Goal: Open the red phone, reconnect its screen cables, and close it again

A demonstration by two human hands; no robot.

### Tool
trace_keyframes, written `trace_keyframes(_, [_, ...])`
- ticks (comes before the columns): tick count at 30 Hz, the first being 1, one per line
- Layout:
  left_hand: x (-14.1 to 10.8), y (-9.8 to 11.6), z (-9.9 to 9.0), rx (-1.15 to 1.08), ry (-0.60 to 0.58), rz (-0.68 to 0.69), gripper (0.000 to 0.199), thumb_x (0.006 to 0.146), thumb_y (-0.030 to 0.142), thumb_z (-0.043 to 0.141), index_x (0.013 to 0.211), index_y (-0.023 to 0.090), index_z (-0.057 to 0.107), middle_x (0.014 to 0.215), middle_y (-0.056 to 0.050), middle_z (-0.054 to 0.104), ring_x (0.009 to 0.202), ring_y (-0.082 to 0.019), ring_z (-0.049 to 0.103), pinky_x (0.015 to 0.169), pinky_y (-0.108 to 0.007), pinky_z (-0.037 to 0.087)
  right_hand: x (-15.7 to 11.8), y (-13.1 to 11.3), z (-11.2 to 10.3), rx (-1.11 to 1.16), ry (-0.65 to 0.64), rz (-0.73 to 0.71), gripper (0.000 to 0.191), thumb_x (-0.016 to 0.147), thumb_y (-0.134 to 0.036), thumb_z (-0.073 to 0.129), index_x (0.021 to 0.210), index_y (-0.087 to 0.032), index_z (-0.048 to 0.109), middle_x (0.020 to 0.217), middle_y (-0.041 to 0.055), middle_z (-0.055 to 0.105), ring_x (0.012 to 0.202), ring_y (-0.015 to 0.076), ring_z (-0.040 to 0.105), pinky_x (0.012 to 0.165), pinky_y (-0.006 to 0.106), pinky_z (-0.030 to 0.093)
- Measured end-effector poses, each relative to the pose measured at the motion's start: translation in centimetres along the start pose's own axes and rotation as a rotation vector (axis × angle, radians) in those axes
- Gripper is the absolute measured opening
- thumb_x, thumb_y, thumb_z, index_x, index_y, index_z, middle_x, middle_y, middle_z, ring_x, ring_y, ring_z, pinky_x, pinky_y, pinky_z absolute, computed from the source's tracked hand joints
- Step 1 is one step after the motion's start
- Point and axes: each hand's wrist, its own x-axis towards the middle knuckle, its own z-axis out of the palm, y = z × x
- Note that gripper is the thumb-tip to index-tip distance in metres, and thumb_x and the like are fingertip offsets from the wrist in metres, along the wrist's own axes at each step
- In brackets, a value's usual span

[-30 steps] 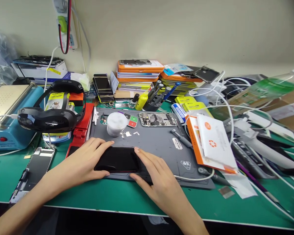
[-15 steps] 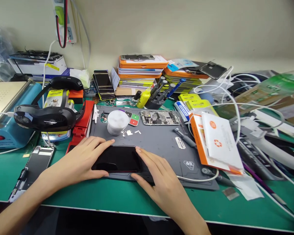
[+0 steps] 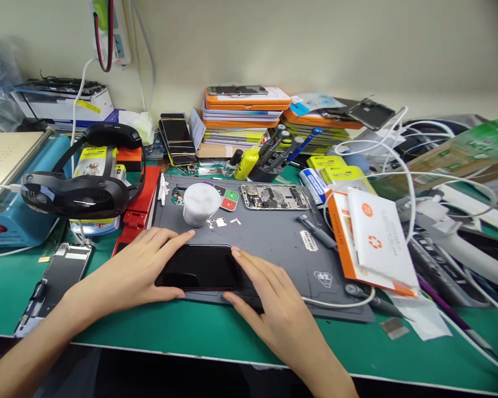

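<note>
A black smartphone (image 3: 201, 267) lies sideways near the front edge of the grey work mat (image 3: 269, 243), its dark screen facing up. My left hand (image 3: 149, 265) grips the left end, fingers along the far edge and thumb at the near edge. Around the right end, my right hand (image 3: 269, 287) holds it the same way, thumb below and fingers above. Beyond the phone stands a white round tub (image 3: 200, 205), with small metal pieces (image 3: 218, 223) beside it. An opened phone housing (image 3: 275, 197) with exposed innards rests farther back on the mat.
A black headset (image 3: 83, 190) and a red clamp-like tool (image 3: 139, 213) are at left, near a detached phone screen (image 3: 60, 284). Screwdrivers fill a holder (image 3: 269, 166) behind. At right are a white-and-orange box (image 3: 371, 243) and looping white cables (image 3: 410, 199).
The view has shifted slightly, so the background sits a little differently. Both hands stay on the smartphone, which has hardly moved.
</note>
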Motion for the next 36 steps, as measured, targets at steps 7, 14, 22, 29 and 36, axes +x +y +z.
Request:
trace_keyframes(7, [0.0, -0.1, 0.0, 0.007, 0.016, 0.01, 0.098, 0.094, 0.046, 0.084, 0.171, 0.028, 0.026, 0.15, -0.012, 0.059, 0.137, -0.033, 0.058, 0.118, -0.05, 0.05, 0.1, 0.0, -0.1, 0.005, 0.002, 0.005, 0.063, 0.11, -0.033, 0.064, 0.166, -0.012, 0.042, 0.155, 0.0143, 0.064, 0.142, 0.0258, 0.062, 0.114, 0.042, 0.055])
trace_keyframes(14, [-0.7, -0.2, -0.4, 0.036, 0.043, 0.054, 0.076, 0.102, 0.047, 0.074, 0.166, 0.027, 0.038, 0.151, -0.012, 0.062, 0.136, -0.03, 0.064, 0.111, -0.044, 0.058, 0.2, 0.0, -0.1, 0.025, -0.005, 0.028, 0.063, 0.111, -0.031, 0.062, 0.167, -0.016, 0.04, 0.156, 0.013, 0.065, 0.142, 0.0258, 0.062, 0.113, 0.044, 0.057])
trace_keyframes(22, [-1.1, 0.3, -0.1, 0.2, 0.149, 0.168, 0.058, 0.106, 0.037, 0.063, 0.159, 0.018, 0.047, 0.15, -0.016, 0.066, 0.131, -0.033, 0.07, 0.11, -0.048, 0.06, 0.1, -0.1, -0.2, 0.072, 0.007, 0.057, 0.066, 0.11, -0.032, 0.064, 0.17, -0.021, 0.037, 0.154, 0.0126, 0.066, 0.139, 0.0269, 0.066, 0.112, 0.047, 0.061])
trace_keyframes(29, [-0.3, 0.1, -0.6, 0.044, 0.096, 0.021, 0.054, 0.108, 0.044, 0.055, 0.158, 0.024, 0.051, 0.138, -0.01, 0.075, 0.119, -0.029, 0.076, 0.101, -0.042, 0.061, -0.4, 0.0, -0.3, 0.238, 0.046, 0.187, 0.071, 0.113, -0.036, 0.058, 0.175, -0.028, 0.025, 0.158, 0.0108, 0.064, 0.139, 0.0238, 0.068, 0.113, 0.043, 0.063])
trace_keyframes(36, [1.2, -0.2, -2.2, -0.238, 0.02, -0.219, 0.056, 0.112, 0.066, 0.039, 0.15, 0.033, 0.062, 0.133, -0.001, 0.079, 0.12, -0.025, 0.075, 0.103, -0.035, 0.055, -1.0, 0.0, -0.3, 0.259, 0.068, 0.235, 0.073, 0.113, -0.04, 0.057, 0.176, -0.029, 0.022, 0.154, 0.0119, 0.066, 0.125, 0.0236, 0.075, 0.105, 0.045, 0.067])
